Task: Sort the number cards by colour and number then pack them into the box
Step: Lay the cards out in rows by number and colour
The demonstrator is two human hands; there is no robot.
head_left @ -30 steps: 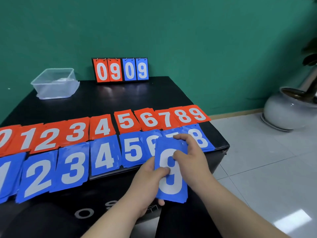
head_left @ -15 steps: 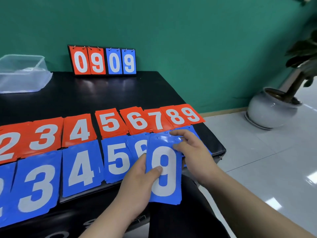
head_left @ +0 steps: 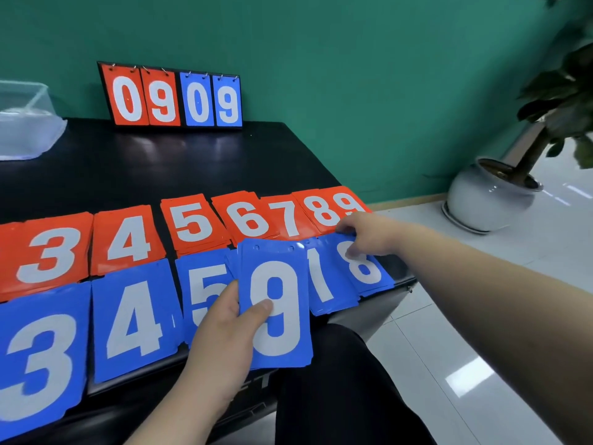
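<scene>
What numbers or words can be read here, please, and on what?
"0909": red-and-blue flip scoreboard.
"3 4 5 6 7 8 9": red card piles on black table.
"3 4 5", "8": blue card piles.
"9": blue card stack gripped by left hand.
Table-front lettering: too hidden to read.

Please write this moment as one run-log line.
left hand: holds blue 9 cards | right hand: grips blue 8 pile | box: far left on table

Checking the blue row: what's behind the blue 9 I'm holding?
The blue 9 card in the left hand covers it: only a blue card edge shows beside the blue 5, number hidden.
</scene>
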